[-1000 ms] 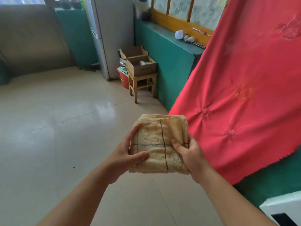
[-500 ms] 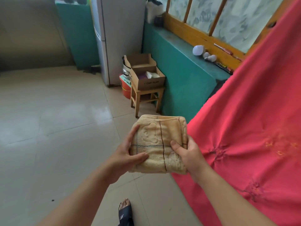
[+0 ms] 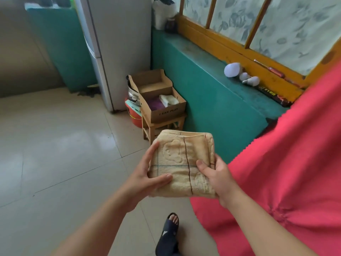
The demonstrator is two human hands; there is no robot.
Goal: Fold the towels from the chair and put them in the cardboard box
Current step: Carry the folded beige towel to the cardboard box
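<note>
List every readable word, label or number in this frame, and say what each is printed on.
"I CAN PLAY": front wall of the open brown cardboard box on the wooden stool.
Yellow lettering on the dark flat strip on the green ledge: too blurred to read.
Nothing else carries text.

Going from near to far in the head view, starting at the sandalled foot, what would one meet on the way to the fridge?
Sandalled foot → folded towel, held by the left hand and right hand → wooden stool → cardboard box → fridge.
</note>
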